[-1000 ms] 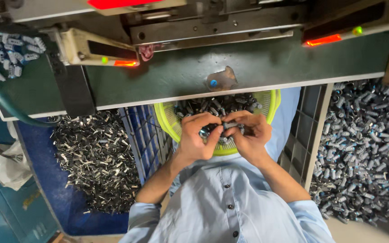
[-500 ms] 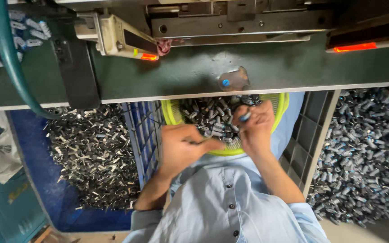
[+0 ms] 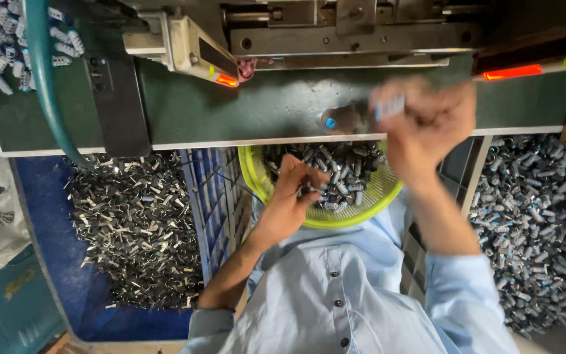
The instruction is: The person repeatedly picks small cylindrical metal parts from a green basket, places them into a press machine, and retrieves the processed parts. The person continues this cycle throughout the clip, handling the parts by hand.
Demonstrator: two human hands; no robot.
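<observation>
A yellow-green mesh basket [image 3: 254, 176] on my lap holds several small dark metal parts [image 3: 342, 167]. My left hand [image 3: 294, 196] rests at the basket's left side, fingers closed on one small dark part. My right hand [image 3: 427, 124] is raised over the green machine table [image 3: 276, 105], blurred by motion, pinching a small part with a pale blue end [image 3: 391, 106] next to a metal fixture with a blue dot [image 3: 342, 120].
A blue bin [image 3: 40, 216] at left holds flat metal pieces [image 3: 135, 226]. A blue crate wall [image 3: 211, 196] stands beside my left arm. At right lies a heap of grey cylindrical parts [image 3: 538, 210]. A teal hose [image 3: 40, 72] and orange machine lights [image 3: 512, 71] sit above.
My right hand has lifted out of the basket up onto the machine table with a part. My left hand separated from it and stayed at the basket's left side.
</observation>
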